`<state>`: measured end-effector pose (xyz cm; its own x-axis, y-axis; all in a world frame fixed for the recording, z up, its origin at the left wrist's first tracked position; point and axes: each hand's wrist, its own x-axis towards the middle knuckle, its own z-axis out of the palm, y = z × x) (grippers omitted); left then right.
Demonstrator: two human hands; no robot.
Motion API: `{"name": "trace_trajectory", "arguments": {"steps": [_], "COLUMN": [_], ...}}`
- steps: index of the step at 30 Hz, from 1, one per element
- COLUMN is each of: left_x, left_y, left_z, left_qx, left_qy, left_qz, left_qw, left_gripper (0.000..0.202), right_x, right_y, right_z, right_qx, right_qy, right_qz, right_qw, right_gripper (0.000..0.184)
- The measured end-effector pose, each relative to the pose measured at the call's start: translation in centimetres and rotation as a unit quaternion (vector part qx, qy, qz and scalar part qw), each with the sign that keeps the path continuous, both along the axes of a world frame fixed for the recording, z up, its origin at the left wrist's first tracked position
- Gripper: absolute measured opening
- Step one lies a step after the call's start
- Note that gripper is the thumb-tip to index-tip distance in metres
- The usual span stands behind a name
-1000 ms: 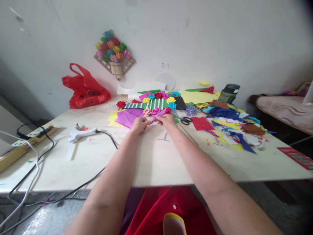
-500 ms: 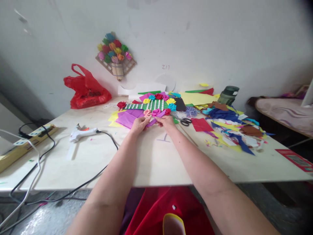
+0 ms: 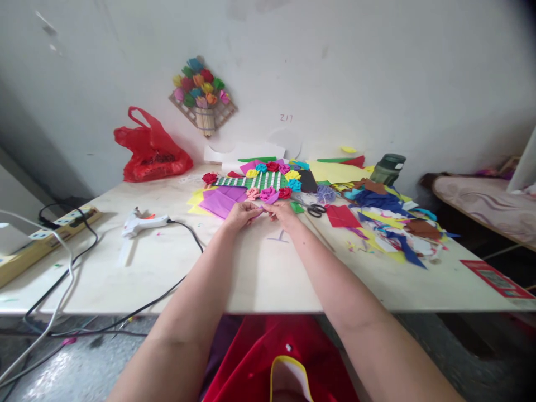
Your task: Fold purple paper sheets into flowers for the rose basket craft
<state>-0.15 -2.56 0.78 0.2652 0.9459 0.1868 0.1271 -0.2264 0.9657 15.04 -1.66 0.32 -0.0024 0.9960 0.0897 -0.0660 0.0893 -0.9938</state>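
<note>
My left hand [image 3: 242, 213] and my right hand [image 3: 281, 211] meet at the middle of the table, fingers pinched together on a small purple paper strip [image 3: 264, 204]. Only a short piece of the strip shows between my fingertips. Just beyond my hands lies a green and white striped craft board [image 3: 255, 180] ringed with several paper roses in red, pink, yellow and blue. A purple paper sheet [image 3: 224, 199] lies left of it, over a yellow one.
A white glue gun [image 3: 140, 222] with a black cord lies to the left, beside a power strip [image 3: 50, 237]. Black scissors [image 3: 316, 209], a red sheet [image 3: 341, 215] and a heap of coloured scraps [image 3: 389, 218] lie to the right. A red plastic bag [image 3: 151, 151] and a green bottle [image 3: 387, 167] stand by the wall.
My hands have drawn closer together and the purple strip shows shorter between them. The view has shifted slightly.
</note>
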Motion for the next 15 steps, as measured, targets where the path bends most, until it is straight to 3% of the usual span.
{"name": "trace_trajectory", "arguments": {"steps": [7, 15], "left_x": [-0.2, 0.0], "left_y": [-0.2, -0.1], "left_z": [-0.4, -0.6], "left_qx": [0.011, 0.007], "left_qy": [0.006, 0.014], "left_qz": [0.011, 0.034], "left_qw": [1.0, 0.999], "left_gripper": [0.03, 0.031], "right_x": [-0.4, -1.1], "right_y": [-0.4, -0.1], "right_z": [-0.1, -0.3], "right_qx": [-0.016, -0.022], "right_qy": [0.023, 0.058], "right_qz": [0.033, -0.008], "right_qw": [0.999, 0.998], "right_gripper": [0.029, 0.03]}}
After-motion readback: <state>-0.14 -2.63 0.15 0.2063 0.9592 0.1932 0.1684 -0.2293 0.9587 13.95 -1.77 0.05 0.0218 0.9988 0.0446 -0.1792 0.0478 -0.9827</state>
